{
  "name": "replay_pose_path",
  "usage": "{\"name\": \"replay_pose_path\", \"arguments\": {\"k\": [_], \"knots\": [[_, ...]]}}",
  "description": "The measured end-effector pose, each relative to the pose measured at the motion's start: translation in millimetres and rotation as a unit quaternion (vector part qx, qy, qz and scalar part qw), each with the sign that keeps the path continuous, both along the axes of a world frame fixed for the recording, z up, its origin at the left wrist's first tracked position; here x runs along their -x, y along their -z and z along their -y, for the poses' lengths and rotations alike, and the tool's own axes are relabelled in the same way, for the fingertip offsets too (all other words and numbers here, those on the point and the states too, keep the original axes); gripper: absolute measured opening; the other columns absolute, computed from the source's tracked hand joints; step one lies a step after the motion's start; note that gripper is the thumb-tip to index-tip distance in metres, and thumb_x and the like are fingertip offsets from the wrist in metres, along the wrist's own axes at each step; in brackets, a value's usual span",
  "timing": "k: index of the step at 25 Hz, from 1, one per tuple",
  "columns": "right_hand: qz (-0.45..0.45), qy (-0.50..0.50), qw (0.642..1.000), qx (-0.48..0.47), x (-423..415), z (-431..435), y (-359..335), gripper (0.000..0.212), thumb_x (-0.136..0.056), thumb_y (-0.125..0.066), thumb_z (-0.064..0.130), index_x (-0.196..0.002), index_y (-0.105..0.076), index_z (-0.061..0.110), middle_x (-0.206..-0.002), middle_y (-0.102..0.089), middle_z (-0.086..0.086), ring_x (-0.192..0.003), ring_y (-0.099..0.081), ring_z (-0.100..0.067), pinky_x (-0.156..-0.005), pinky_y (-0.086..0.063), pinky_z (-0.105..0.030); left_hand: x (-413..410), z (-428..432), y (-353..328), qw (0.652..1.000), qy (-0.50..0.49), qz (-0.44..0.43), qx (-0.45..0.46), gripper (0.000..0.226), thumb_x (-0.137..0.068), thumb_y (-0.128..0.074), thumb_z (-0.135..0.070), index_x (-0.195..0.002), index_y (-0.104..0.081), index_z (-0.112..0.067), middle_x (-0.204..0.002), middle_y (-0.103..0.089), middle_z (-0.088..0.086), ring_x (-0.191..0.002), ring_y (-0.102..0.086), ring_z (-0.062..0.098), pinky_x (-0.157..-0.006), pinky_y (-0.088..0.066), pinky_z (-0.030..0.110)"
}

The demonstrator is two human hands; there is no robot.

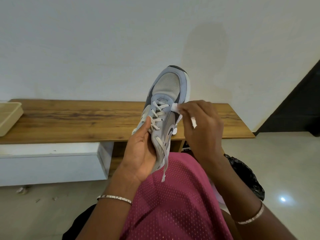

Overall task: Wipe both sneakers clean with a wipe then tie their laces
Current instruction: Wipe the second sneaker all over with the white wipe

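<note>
1 sneaker (168, 101), 1 wipe (175, 106), 2 bangles (114, 198), 1 tray (8, 116).

L hand (141, 149) sits near centre, palm up and turned toward the camera, fingers curled round the heel end of the sneaker (166, 104), thumb laid up along the lace side. L forearm runs down to the near edge, wrist bent back a bit, 1 thin bangle (114, 199) round it. R hand (201, 125) is just right of the L and slightly farther, back of hand to the camera, fingers bunched and pinching a wipe (175, 106) against the shoe's right side. R forearm angles down to the near right corner, w/ 1 bangle at the wrist too.
</note>
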State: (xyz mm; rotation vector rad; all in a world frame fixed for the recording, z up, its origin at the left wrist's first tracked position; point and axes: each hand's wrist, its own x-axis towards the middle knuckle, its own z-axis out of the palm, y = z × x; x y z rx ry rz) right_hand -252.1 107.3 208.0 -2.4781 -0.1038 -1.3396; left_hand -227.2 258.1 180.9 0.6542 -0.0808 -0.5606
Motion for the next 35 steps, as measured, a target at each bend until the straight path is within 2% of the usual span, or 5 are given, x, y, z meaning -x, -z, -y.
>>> {"name": "replay_pose_path", "arguments": {"k": [4,10,21,28,35], "knots": [[-0.043,-0.057,0.995,-0.066,16,-18,16,0.016,-0.091,-0.067,0.003,-0.103,-0.074,0.01,-0.102,-0.069,-0.002,-0.094,-0.06,-0.011,-0.077,-0.05,-0.023,-1,-4,-1,0.999,0.02,-0.025,0.032,0.053,-0.102,-0.044,-0.042,-0.142,-0.051,-0.009,-0.14,-0.055,0.014,-0.128,-0.053,0.026,-0.116,-0.033,0.043],[-0.037,-0.077,0.996,0.028,22,-22,24,0.023,-0.093,-0.053,0.013,-0.096,-0.074,0.004,-0.1,-0.069,-0.01,-0.092,-0.064,-0.022,-0.076,-0.054,-0.033,-1,-6,-1,0.993,0.053,-0.046,0.095,0.055,-0.104,-0.04,-0.045,-0.14,-0.053,-0.006,-0.133,-0.06,0.017,-0.12,-0.06,0.028,-0.105,-0.046,0.042],[-0.092,-0.158,0.983,-0.002,43,-22,35,0.016,-0.084,-0.073,-0.001,-0.095,-0.076,0.009,-0.1,-0.07,-0.001,-0.093,-0.066,-0.011,-0.079,-0.057,-0.029,-5,-16,-2,0.994,0.021,-0.053,0.097,0.052,-0.102,-0.04,-0.045,-0.136,-0.058,-0.01,-0.136,-0.06,0.015,-0.119,-0.063,0.03,-0.103,-0.046,0.049],[0.017,-0.086,0.996,-0.006,12,-9,-3,0.008,-0.085,-0.072,0.0,-0.091,-0.074,0.005,-0.095,-0.071,-0.007,-0.09,-0.065,-0.018,-0.08,-0.053,-0.025,1,-12,-6,0.99,0.031,-0.069,0.117,0.048,-0.099,-0.046,-0.04,-0.127,-0.066,-0.007,-0.129,-0.065,0.015,-0.109,-0.068,0.029,-0.09,-0.057,0.045],[-0.143,-0.163,0.976,-0.017,35,-13,21,0.013,-0.081,-0.075,0.002,-0.088,-0.074,0.013,-0.092,-0.07,0.003,-0.081,-0.062,-0.006,-0.068,-0.056,-0.028,-5,-17,1,0.992,0.004,-0.066,0.108,0.048,-0.101,-0.043,-0.041,-0.118,-0.072,-0.007,-0.122,-0.069,0.014,-0.103,-0.07,0.028,-0.09,-0.057,0.046]]}}
